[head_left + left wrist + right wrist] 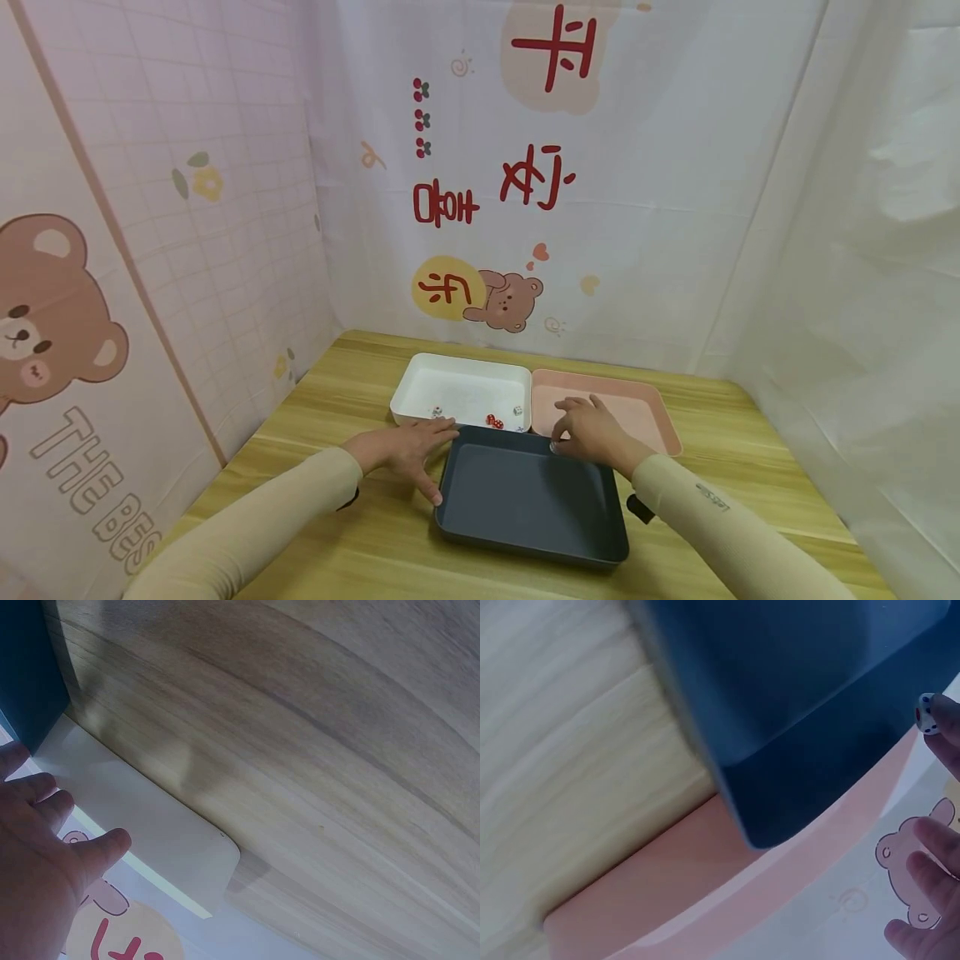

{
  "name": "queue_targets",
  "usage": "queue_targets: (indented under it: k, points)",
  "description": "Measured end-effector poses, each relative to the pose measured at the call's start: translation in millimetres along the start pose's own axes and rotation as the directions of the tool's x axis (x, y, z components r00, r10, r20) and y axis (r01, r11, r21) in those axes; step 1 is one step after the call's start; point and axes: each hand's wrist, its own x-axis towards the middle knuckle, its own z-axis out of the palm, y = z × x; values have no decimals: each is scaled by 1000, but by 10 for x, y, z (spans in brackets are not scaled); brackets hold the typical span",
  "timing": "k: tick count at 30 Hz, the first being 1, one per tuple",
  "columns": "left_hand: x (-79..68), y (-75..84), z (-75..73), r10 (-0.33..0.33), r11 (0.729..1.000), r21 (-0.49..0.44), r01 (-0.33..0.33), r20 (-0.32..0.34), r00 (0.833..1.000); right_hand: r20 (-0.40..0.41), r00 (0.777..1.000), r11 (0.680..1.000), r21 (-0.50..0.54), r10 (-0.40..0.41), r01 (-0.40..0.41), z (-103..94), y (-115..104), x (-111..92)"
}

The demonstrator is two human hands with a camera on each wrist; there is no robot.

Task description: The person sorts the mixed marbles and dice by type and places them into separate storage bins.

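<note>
My right hand (592, 431) pinches a white die (927, 714) between thumb and finger, over the far right part of the dark grey tray (532, 500). Its other fingers are spread apart from the die. My left hand (411, 450) lies with fingers extended at the left far corner of the dark tray, holding nothing. In the left wrist view, its fingers (105, 847) overlap the side of the white tray (465, 379). Inside that white tray are two red dice (494, 422), a white die (517, 410) and other small pale dice (437, 412) near the front wall.
A pink tray (652, 408) stands behind the dark tray on the right, beside the white one. All three sit on a wood-grain table (322, 400). Printed white curtains (637, 208) enclose the back and sides.
</note>
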Motion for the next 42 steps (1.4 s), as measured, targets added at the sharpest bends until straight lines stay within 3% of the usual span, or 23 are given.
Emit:
queue_targets:
  k: [9, 13, 18, 25, 36, 42]
  points:
    - [-7, 3, -6, -1, 1000, 2, 1, 6, 1000, -49, 997, 991, 129, 52, -45, 4, -19, 199]
    - [-12, 3, -8, -7, 1000, 10, 7, 9, 1000, -60, 989, 974, 193, 132, -119, 7, -34, 305]
    - [-16, 5, -11, -6, 1000, 3, 6, 10, 1000, -43, 957, 920, 293, 286, -261, 7, -102, 419]
    - [4, -24, 19, -3, 1000, 3, 3, 11, 1000, -28, 925, 842, 426, 380, -333, 45, -213, 527]
    - [13, 7, 17, -1, 1000, 8, 1, 14, 1000, -80, 918, 851, 413, 389, -325, 165, -315, 613]
    - [10, -14, 15, 1, 1000, 23, -1, 7, 1000, -59, 917, 847, 410, 395, -339, 154, -296, 617]
